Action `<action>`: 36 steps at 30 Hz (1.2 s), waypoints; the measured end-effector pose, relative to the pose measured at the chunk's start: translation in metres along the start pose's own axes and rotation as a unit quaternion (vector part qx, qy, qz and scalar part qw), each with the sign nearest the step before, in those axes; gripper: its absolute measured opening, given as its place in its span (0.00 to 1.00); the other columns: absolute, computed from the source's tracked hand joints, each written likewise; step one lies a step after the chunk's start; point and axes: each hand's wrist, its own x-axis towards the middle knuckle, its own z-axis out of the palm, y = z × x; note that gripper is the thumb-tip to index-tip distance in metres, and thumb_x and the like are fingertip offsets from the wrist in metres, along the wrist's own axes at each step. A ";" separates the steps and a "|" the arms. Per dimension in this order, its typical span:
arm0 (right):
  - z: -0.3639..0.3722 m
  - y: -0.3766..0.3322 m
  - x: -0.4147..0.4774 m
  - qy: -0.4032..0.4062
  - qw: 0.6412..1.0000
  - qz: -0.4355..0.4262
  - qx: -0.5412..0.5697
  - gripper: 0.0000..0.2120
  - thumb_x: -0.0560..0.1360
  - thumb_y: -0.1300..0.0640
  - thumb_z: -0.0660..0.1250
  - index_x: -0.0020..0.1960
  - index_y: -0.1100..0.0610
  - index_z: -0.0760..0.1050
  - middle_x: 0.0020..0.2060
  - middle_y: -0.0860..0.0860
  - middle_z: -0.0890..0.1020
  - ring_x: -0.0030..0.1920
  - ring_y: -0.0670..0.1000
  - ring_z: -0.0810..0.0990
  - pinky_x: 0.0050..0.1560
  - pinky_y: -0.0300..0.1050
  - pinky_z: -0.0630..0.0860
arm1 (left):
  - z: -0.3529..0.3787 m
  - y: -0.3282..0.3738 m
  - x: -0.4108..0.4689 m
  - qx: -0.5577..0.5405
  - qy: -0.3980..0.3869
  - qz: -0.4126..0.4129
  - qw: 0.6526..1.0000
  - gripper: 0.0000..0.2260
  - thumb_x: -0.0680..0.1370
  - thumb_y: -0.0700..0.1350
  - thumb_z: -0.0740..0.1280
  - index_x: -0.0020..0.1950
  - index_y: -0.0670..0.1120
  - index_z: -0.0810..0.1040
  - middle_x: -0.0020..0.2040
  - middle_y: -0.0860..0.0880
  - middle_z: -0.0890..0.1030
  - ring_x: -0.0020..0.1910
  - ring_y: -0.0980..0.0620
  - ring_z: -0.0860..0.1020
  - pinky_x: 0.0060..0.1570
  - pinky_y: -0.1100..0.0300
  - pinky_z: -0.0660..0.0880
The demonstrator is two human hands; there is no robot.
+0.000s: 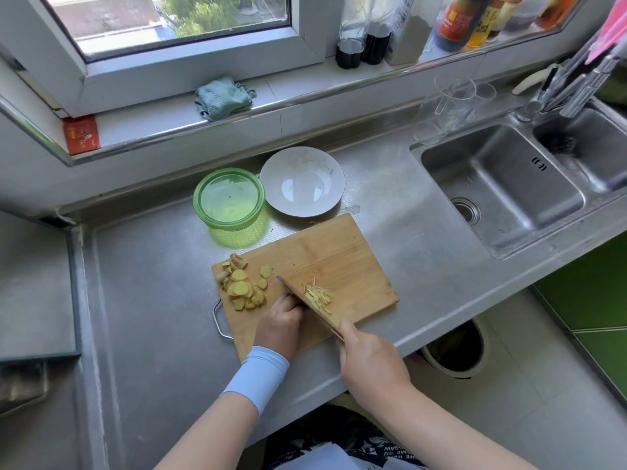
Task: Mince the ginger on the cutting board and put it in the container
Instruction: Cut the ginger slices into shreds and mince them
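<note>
Beside curled fingers [289, 304] of left hand [281, 325], hold unclear: right hand [370, 364] grips knife [307, 301]; keep knuckles guiding, cross-cut ginger strips [319, 295] fine.

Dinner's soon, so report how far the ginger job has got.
Done: ginger sliced; slices pile at the left of the cutting board, a few strips lie right of the knife. In hand: right hand grips the knife, left hand curls beside the blade. Left: mincing, then filling the green container.
</note>
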 end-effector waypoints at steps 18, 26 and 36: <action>0.002 -0.006 0.013 -0.013 1.000 0.007 0.002 0.04 0.84 0.54 0.54 0.58 0.52 0.64 0.43 0.53 0.82 0.42 0.58 0.81 0.36 0.48 0.70 | 0.002 0.000 -0.002 -0.006 0.021 -0.008 1.000 0.13 0.75 0.42 0.61 0.37 0.40 0.83 0.39 0.43 0.81 0.38 0.43 0.79 0.29 0.55 0.77; -0.002 0.004 -0.006 -0.011 1.000 0.001 0.000 0.01 0.84 0.54 0.53 0.54 0.50 0.61 0.34 0.48 0.72 0.34 0.55 0.71 0.31 0.49 0.65 | 0.000 0.001 -0.001 -0.005 0.024 0.002 1.000 0.13 0.75 0.41 0.61 0.39 0.39 0.84 0.41 0.43 0.82 0.41 0.44 0.80 0.32 0.58 0.77; 0.005 -0.003 0.016 -0.009 1.000 0.003 0.014 0.03 0.83 0.56 0.55 0.56 0.51 0.62 0.43 0.54 0.81 0.42 0.58 0.81 0.35 0.48 0.70 | -0.004 0.001 -0.001 -0.025 0.000 -0.007 1.000 0.11 0.71 0.39 0.61 0.39 0.42 0.84 0.41 0.45 0.81 0.42 0.45 0.78 0.33 0.57 0.76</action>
